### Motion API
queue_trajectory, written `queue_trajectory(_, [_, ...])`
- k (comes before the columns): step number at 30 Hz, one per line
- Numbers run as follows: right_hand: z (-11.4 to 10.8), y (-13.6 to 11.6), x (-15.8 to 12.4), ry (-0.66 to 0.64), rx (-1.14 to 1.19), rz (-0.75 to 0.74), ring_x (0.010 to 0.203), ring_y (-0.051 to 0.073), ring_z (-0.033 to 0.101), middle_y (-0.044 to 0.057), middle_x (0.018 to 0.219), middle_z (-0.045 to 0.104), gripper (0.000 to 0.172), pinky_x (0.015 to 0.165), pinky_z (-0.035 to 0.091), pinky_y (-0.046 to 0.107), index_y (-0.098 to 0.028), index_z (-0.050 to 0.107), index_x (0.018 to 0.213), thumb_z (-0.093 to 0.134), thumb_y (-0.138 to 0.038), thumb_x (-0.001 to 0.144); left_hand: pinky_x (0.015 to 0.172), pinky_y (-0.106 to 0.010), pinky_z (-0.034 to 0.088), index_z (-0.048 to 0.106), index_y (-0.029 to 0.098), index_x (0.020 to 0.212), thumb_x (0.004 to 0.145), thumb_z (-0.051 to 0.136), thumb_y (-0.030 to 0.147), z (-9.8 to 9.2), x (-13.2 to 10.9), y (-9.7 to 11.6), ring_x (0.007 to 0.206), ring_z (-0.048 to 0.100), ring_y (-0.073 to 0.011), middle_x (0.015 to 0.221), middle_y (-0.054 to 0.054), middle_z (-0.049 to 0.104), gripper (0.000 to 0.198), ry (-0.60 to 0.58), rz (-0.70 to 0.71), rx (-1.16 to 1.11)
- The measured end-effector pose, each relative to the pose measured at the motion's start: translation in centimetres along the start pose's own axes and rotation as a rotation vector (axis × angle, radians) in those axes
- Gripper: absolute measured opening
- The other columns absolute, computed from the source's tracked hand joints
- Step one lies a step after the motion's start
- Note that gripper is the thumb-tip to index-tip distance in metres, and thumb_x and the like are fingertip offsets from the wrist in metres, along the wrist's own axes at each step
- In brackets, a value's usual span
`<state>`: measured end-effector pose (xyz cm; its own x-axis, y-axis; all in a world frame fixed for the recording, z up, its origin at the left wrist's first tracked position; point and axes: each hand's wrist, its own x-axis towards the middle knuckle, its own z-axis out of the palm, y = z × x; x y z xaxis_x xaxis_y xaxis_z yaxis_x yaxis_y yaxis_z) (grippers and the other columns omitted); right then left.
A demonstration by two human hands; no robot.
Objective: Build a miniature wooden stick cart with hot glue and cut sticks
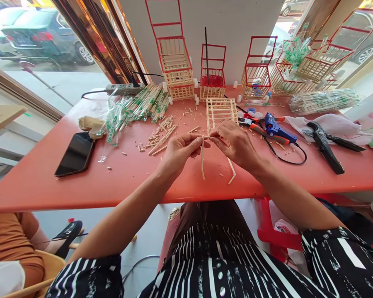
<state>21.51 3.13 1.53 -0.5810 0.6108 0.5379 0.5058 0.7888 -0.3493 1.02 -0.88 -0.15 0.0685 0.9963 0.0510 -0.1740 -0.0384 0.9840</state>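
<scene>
At the table's front middle my left hand (185, 150) pinches a thin wooden stick (202, 163) between thumb and forefinger; the stick points down towards me and bends near its lower end. My right hand (233, 142) is closed at the same spot, its fingertips on a short wooden piece (207, 137) that meets the stick's top. From under the right hand sticks out another bent wooden stick (232, 173); where it joins is hidden. Just beyond the hands lies a small slatted wooden frame (220, 109), partly covered by my right hand.
Wrapped chopsticks (139, 103), cut sticks (163, 138) and a black phone (76, 154) lie on the left. To the right are a blue glue gun (276, 128), pliers (251, 124) and black cutters (325, 147). Small wooden carts (175, 62) with red trim line the back. A seated person (10, 244) is at lower left.
</scene>
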Motion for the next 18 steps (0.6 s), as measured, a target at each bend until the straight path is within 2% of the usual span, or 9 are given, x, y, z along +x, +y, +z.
queue_trajectory(4, [0.31, 0.34, -0.20, 0.025, -0.005, -0.058, 0.097, 0.025, 0.060, 0.009, 0.097, 0.070, 0.018, 0.090, 0.046, 0.038, -0.022, 0.068, 0.098, 0.059, -0.032, 0.110, 0.055, -0.024, 0.039, 0.085, 0.014, 0.093, 0.068, 0.097, 0.062, -0.11, -0.09, -0.10, 0.059, 0.052, -0.0083, 0.083, -0.010, 0.081, 0.056, -0.029, -0.045, -0.031])
queue_trajectory(9, [0.75, 0.64, -0.41, 0.076, -0.010, -0.132, 0.092, 0.024, 0.060, 0.007, 0.095, 0.070, 0.015, 0.085, 0.046, 0.037, -0.022, 0.066, 0.097, 0.060, -0.028, 0.110, 0.055, -0.025, 0.040, 0.084, 0.014, 0.087, 0.069, 0.096, 0.061, -0.12, -0.21, -0.11, 0.059, 0.052, -0.0093, 0.081, -0.011, 0.080, 0.052, -0.037, 0.006, 0.002])
queue_trajectory(18, [0.56, 0.35, -0.62, 0.047, -0.002, -0.140, 0.091, 0.023, 0.060, 0.006, 0.094, 0.068, 0.015, 0.084, 0.046, 0.036, -0.022, 0.064, 0.095, 0.059, -0.023, 0.110, 0.056, -0.026, 0.043, 0.082, 0.014, 0.081, 0.075, 0.091, 0.054, -0.12, -0.19, -0.26, 0.058, 0.053, -0.0102, 0.076, -0.009, 0.078, 0.041, -0.026, 0.047, 0.073])
